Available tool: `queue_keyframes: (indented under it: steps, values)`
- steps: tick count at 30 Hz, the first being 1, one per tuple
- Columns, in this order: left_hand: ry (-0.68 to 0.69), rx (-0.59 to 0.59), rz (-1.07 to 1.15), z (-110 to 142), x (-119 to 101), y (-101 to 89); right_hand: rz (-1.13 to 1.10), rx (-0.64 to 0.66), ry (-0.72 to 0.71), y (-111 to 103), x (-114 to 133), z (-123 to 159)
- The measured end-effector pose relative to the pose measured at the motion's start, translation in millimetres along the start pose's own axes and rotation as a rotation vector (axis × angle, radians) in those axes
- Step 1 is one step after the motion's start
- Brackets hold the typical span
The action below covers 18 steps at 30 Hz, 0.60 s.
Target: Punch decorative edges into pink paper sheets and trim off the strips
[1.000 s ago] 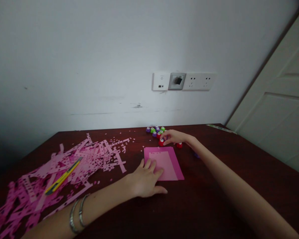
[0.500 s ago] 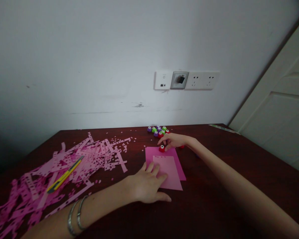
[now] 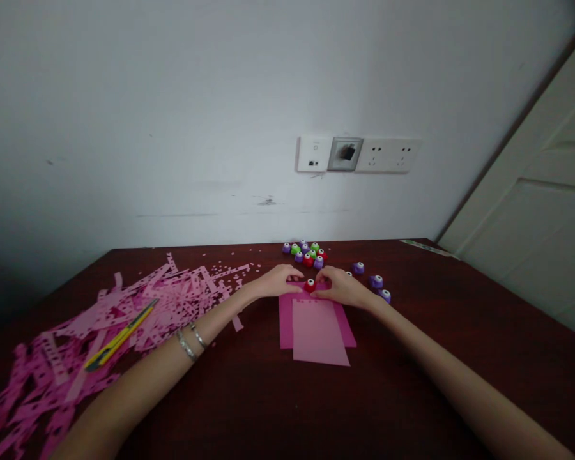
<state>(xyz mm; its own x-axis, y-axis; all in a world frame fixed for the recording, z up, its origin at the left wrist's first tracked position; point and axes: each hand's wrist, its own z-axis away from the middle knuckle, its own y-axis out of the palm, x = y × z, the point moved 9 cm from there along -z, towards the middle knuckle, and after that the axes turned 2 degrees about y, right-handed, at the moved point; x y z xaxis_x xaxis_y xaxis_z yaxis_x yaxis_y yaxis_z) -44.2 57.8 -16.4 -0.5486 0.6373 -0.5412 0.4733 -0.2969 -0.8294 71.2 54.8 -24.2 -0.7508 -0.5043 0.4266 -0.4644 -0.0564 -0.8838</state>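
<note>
A small red paper punch (image 3: 309, 285) with a white button sits at the upper edge of a dark pink sheet of paper (image 3: 286, 329). My left hand (image 3: 280, 281) pinches that edge just left of the punch, thumb toward me. On the other side, my right hand (image 3: 338, 286) is closed on the same edge close to the punch; its fingertips are partly hidden. A light pink sheet (image 3: 319, 332) with a row of small punched holes near its top lies over the dark one, with neither hand holding it down.
Cut and punched pink paper strips (image 3: 148, 313) cover the table's left side, with a yellow utility knife (image 3: 122, 335) on top. Several coloured punches (image 3: 304, 252) cluster by the wall. Purple punches (image 3: 376, 282) stand right of my right hand. A ruler-like strip (image 3: 429, 248) lies far right.
The light pink sheet has slid toward me. My left hand has left it and moved up to the dark sheet's far edge. The red punch now sits at that edge between both hands.
</note>
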Motion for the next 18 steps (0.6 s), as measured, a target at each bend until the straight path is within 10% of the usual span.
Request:
queue_keyframes:
  steps: [18]
  values:
    - [0.133, -0.021, -0.021, -13, -4, 7.6, -0.053, 0.056, -0.119, -2, 13, -3]
